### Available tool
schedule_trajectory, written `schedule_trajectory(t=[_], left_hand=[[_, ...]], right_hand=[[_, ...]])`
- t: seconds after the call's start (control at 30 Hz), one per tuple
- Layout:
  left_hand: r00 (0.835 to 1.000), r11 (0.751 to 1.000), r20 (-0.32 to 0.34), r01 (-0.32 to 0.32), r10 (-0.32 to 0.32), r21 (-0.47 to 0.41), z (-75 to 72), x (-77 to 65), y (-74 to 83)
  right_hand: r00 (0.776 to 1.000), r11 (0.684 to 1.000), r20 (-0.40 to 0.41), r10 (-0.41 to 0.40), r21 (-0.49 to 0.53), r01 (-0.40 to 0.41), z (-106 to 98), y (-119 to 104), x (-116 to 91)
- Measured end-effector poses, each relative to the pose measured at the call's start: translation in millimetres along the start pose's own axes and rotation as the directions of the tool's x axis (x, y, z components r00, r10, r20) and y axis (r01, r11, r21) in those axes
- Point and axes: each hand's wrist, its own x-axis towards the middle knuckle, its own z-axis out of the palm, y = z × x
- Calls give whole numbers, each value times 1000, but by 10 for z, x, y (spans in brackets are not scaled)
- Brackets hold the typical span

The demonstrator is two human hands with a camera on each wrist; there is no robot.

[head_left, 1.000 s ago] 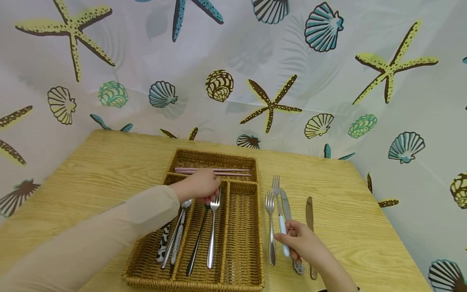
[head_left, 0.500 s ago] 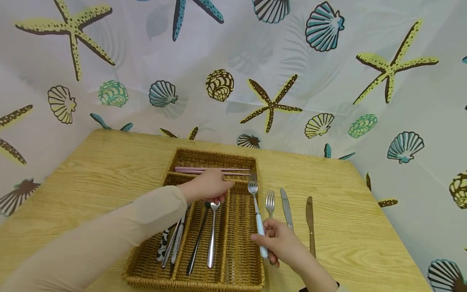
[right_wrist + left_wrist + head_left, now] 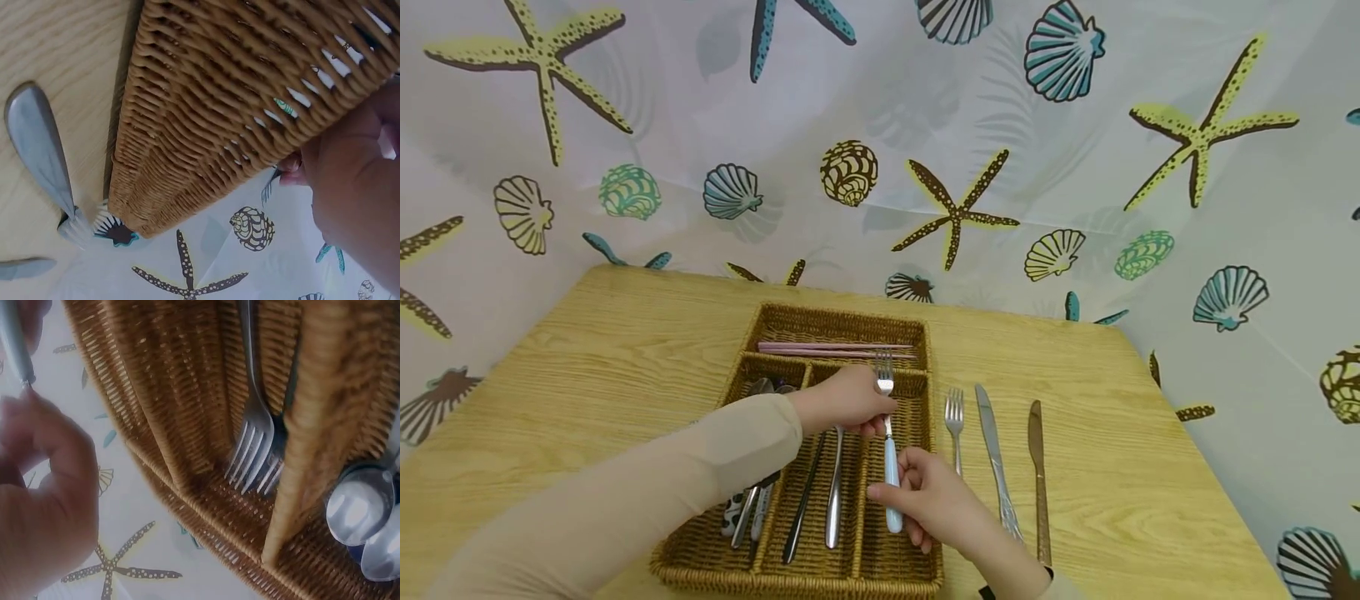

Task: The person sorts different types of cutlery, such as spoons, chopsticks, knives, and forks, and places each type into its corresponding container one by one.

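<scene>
A fork with a pale blue handle (image 3: 892,483) is held upright-looking over the right compartment of a wicker cutlery tray (image 3: 936,467). My right hand (image 3: 936,500) grips its handle. My left hand (image 3: 848,398) pinches its metal neck, just below the tines; the left wrist view shows those fingers (image 3: 47,425) at the neck. In the middle compartment lie a silver fork (image 3: 255,434) and a dark-handled fork (image 3: 803,508), tines down in the left wrist view. The tray's wall hides most of the right hand's hold in the right wrist view.
Several spoons (image 3: 361,506) lie in the left compartment, pink chopsticks (image 3: 835,347) in the back one. On the wooden table (image 3: 1120,433), right of the tray, are another fork (image 3: 954,412), a silver knife (image 3: 992,442) and a brownish knife (image 3: 1038,475). A patterned cloth (image 3: 790,108) hangs behind.
My right hand has carried the blue-handled fork left from beside the knives to over the tray. My left hand has moved right from the middle compartment and taken hold of the fork's neck.
</scene>
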Motion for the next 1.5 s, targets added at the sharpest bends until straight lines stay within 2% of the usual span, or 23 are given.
schedule_trajectory(t=[0.1,0.23,0.47,0.57,0.63,0.73,0.8,0.83,0.93,1.03,1.13,1.2,1.27,1.33,1.43,1.5], left_hand=[[999,999,15,30,-30,17,-42,-6,-17],[997,994,32,73,-76,80,-109,-8,-98],[984,959,35,163,-176,231,-81,48,-287],[976,950,27,205,-217,235,-19,102,-332],[972,952,22,224,-234,208,24,138,-354],[971,942,19,225,-237,249,81,189,-373],[970,929,12,227,-241,291,107,216,-379],[972,915,9,217,-234,340,115,228,-383],[977,883,3,192,-214,428,133,251,-404],[983,855,-8,165,-185,491,154,259,-429],[983,842,-30,173,-184,511,190,260,-441],[981,823,-47,183,-187,539,206,260,-437],[981,806,-54,183,-185,563,209,255,-433],[983,799,-56,174,-173,575,188,249,-420],[986,826,-41,155,-159,541,110,228,-376],[989,869,-21,138,-146,475,40,203,-340]], right_hand=[[999,1000,-35,-3,1,3,-46,4,-16],[992,999,-125,-3,41,8,-226,46,-73],[971,999,-233,46,37,-38,-485,134,-164],[964,998,-260,50,-13,-55,-531,190,-167],[958,992,-281,51,-100,-82,-540,245,-155],[944,945,-330,29,-300,-133,-512,348,-118],[931,885,-364,6,-432,-175,-477,415,-79],[925,853,-380,-4,-484,-194,-461,443,-55],[915,787,-403,-27,-573,-229,-438,501,30],[914,759,-405,-16,-600,-252,-437,525,96],[917,758,-398,6,-596,-264,-433,545,143],[923,766,-385,19,-588,-261,-431,556,166],[935,780,-355,26,-578,-241,-444,571,195],[950,799,-311,34,-562,-212,-473,579,213],[966,839,-251,65,-510,-189,-537,589,222],[969,861,-229,97,-468,-197,-580,593,217]])
